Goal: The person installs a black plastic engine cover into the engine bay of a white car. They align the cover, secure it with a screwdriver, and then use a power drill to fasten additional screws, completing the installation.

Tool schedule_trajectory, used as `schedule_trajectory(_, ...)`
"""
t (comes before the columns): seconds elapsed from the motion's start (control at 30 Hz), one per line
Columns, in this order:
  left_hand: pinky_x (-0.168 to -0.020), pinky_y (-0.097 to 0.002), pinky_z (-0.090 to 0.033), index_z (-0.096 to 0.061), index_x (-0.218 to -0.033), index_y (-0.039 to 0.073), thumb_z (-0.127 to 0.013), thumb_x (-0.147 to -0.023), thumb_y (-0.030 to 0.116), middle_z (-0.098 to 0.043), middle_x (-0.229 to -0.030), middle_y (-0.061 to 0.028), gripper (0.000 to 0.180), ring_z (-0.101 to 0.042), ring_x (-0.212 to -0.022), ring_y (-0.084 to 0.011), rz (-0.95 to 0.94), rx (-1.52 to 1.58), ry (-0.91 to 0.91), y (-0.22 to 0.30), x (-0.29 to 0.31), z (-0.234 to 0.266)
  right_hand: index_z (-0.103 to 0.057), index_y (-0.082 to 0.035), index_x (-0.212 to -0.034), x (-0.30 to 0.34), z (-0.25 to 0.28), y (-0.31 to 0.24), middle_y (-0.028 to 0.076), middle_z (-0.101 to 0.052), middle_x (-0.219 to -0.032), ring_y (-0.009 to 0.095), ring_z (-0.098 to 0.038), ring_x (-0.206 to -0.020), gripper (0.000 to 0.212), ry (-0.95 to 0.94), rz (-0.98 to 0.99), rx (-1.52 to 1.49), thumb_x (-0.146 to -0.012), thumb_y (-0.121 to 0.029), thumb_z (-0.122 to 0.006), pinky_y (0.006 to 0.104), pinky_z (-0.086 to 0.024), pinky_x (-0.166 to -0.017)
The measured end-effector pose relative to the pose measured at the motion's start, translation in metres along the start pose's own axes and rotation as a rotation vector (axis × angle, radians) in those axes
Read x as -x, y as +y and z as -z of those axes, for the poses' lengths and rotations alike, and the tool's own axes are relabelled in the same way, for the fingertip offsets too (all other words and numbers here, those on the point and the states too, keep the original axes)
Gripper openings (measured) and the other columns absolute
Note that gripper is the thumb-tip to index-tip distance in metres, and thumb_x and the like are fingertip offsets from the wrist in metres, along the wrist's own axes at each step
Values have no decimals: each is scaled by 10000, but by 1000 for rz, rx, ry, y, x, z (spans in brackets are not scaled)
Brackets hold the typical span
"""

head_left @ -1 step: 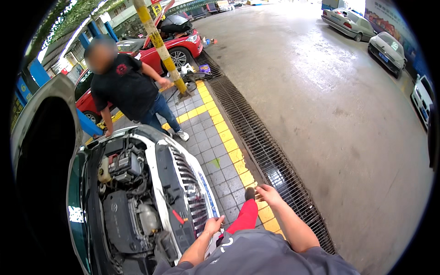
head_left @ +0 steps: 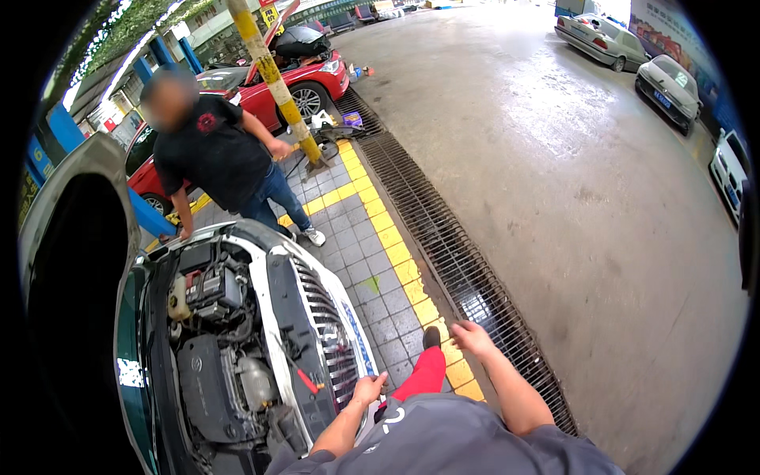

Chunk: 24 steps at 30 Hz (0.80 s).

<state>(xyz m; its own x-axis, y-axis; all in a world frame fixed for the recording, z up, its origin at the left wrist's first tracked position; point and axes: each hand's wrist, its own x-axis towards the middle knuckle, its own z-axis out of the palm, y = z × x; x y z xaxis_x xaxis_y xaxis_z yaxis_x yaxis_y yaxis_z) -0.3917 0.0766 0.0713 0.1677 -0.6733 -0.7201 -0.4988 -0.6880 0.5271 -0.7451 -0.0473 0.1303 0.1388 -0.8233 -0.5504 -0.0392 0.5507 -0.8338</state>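
My left hand (head_left: 369,389) hangs loosely beside the front of a white car (head_left: 265,297), close to its grille (head_left: 331,336). Its fingers are half bent and I see nothing in them. Over the yellow floor edging, my right hand (head_left: 473,339) is in the air with its fingers loosely apart, holding nothing. The car's hood (head_left: 83,170) is up, baring the dark engine cover (head_left: 207,388) and a battery (head_left: 222,286). A tool with a red handle (head_left: 307,381) lies on the black panel behind the grille.
A person (head_left: 214,150) in a black shirt stands at the car's far corner, one hand on its edge. Beyond are a yellow post (head_left: 273,79) and a red car (head_left: 305,91). A floor grate (head_left: 443,222) runs along my right. Parked cars (head_left: 669,91) stand far right.
My right hand has swung slightly to the right, away from my shoe. My left hand stays almost in place. The other person appears slightly farther left.
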Motion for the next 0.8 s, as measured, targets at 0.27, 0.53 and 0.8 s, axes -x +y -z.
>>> schedule_trajectory(0.27,-837,-435,-580,-841,-1037,66,-605,-997,659,-774,-812,-175,640,-773,-868,-312,-24,-198,104,125,-194,89,-711,-7,-819,-81,244,204,158,-677,-710,323,-698,-580,152,432,-722,414,-900,-136,-700,452,-571,-529)
schedule_trajectory(0.53,-1008,-426,-546,-782,-1196,8,-618,-938,727,-773,-1188,-224,781,-738,-1137,-349,-20,-128,70,328,-341,163,-697,-64,-911,-236,264,113,121,-692,-815,320,-679,-690,191,507,-633,-123,-992,-181,-569,440,-562,-620)
schedule_trajectory(0.8,-1028,-419,-540,-759,-1250,1,-673,-911,673,-767,-1210,-222,758,-714,-1189,-365,168,-77,89,354,-478,171,-738,-74,-1099,-572,350,-41,235,-748,-956,321,-764,-852,293,-472,34,1318,-967,-316,-639,428,-618,-793)
